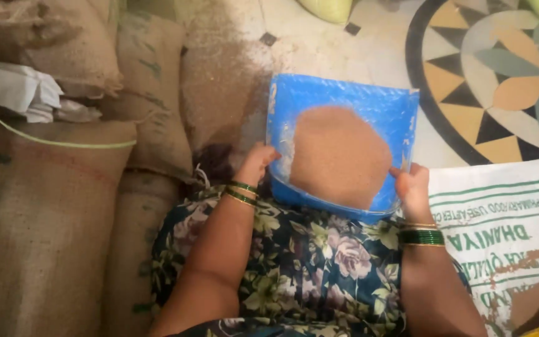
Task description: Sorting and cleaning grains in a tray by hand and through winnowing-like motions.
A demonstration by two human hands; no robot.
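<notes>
A blue winnowing tray (369,103) is held out in front of me over the floor, with a heap of reddish-brown grain (338,156) lying in its middle. My left hand (256,163) grips the tray's left edge, and my right hand (410,187) grips its right edge. Both wrists wear green and gold bangles. A dark floral cloth (307,262) covers my lap just below the tray.
Stacked jute sacks (45,212) fill the left side, with white paper (14,90) and a green cord on top. A white printed woven sack (506,231) lies at the right with some grain on it. The patterned tile floor (500,68) is beyond, dusted with grain.
</notes>
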